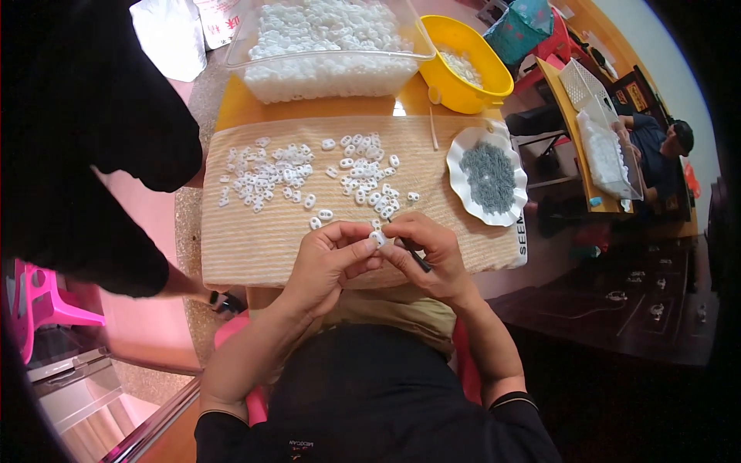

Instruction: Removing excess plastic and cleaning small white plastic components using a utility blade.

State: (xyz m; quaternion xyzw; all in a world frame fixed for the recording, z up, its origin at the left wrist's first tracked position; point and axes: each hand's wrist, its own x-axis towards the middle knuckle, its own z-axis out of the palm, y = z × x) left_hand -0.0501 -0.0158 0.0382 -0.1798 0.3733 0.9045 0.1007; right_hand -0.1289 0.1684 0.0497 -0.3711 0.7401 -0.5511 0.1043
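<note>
My left hand [336, 253] pinches a small white plastic piece with holes [377, 238] between thumb and fingertips, close to the table's near edge. My right hand [429, 251] meets it there, its thumb and forefinger at the same piece. A thin black-handled tool [417, 256] lies across the right hand, held in its fingers; its tip is hard to make out. Just beyond the hands lie loose white two-holed pieces [360, 182] in a pile. Another pile of smaller white pieces [266, 174] is spread to the left.
A scalloped white dish [457, 190] of small grey parts stands at the right of the striped cloth [255, 262]. Behind are a clear bin [332, 65] full of white pieces and a yellow basin [494, 91]. A person in dark clothes [93, 116] stands at left; another person [656, 147] sits far right.
</note>
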